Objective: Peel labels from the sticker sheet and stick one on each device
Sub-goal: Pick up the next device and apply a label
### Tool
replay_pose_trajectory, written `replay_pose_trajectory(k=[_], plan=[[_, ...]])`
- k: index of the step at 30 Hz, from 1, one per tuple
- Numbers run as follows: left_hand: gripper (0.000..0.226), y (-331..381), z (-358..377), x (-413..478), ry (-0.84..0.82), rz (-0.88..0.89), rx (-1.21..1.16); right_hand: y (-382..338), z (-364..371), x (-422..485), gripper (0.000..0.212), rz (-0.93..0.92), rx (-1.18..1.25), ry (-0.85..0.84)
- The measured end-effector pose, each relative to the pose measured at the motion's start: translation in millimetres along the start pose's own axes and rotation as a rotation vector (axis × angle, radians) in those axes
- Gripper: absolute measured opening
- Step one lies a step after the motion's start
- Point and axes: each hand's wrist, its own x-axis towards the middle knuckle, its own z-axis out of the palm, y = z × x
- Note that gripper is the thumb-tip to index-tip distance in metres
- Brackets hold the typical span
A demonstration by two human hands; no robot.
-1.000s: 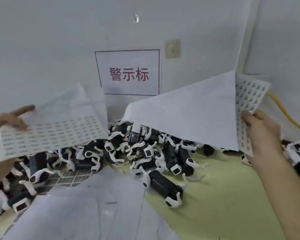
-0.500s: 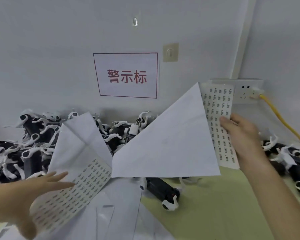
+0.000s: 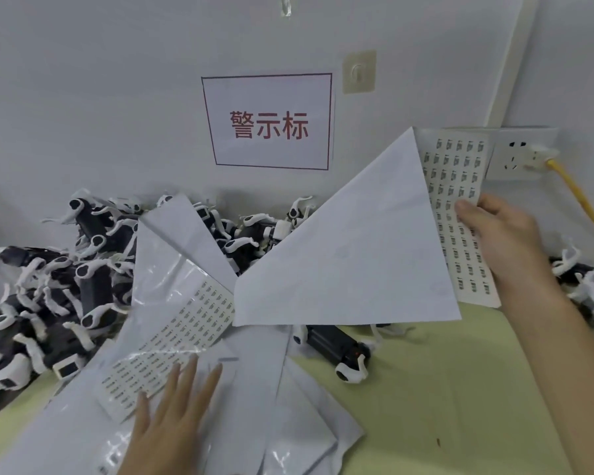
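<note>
Head view — right hand pinches sticker sheet, left hand flat.

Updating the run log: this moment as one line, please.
left hand: flat on lying sticker sheet | right hand: grips raised sticker sheet | devices: piled behind

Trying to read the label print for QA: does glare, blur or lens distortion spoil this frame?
Head view: white glare streaks cross the glossy sticker sheet lying by the left hand; the print there and on the held sticker sheet in the right hand is too soft to read, though the red sign is legible; the wide-angle lens makes the wall trim lean.
</note>
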Motion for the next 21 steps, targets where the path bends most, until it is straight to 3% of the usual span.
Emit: replay_pose_trajectory(k=[2, 3, 6, 8, 11, 14, 15, 17, 19, 21], plan=[[0.150, 0, 1, 7, 0.002, -0.049, 0.024, -2, 0, -1, 0.018, -0.007, 0.003, 0.013], [0.150, -6, 2, 10, 0.057, -0.059, 0.013, -2, 0, -1, 0.018, -0.010, 0.002, 0.018], [0.124, -6, -5, 19, 0.179, -0.073, -0.065, -4, 0, -3, 0.018, -0.008, -0.002, 0.026], [0.119, -4, -15, 28, 0.185, -0.102, -0.096, -3, 1, -4, 0.018, -0.007, -0.014, 0.029], [0.121, -5, -29, 35, 0.050, -0.122, -0.022, -3, 1, -6, 0.018, -0.010, -0.035, 0.007], [0.116, -6, -67, 35, -0.193, -0.027, -0.072, -5, 1, -7, 0.020, -0.017, -0.079, -0.033], [0.109, -3, -85, 34, -0.205, 0.018, -0.127, -7, 1, -7, 0.020, -0.024, -0.106, -0.052], [0.089, 16, -123, 32, -0.069, 0.106, -0.348, -10, 2, -8, 0.020, -0.057, -0.167, -0.094], [0.071, 50, -152, 31, 0.180, 0.210, -0.723, -14, 6, -11, 0.020, -0.111, -0.242, -0.140], [0.079, 92, -169, 36, 0.346, 0.331, -0.924, -20, 10, -15, 0.020, -0.179, -0.316, -0.193]])
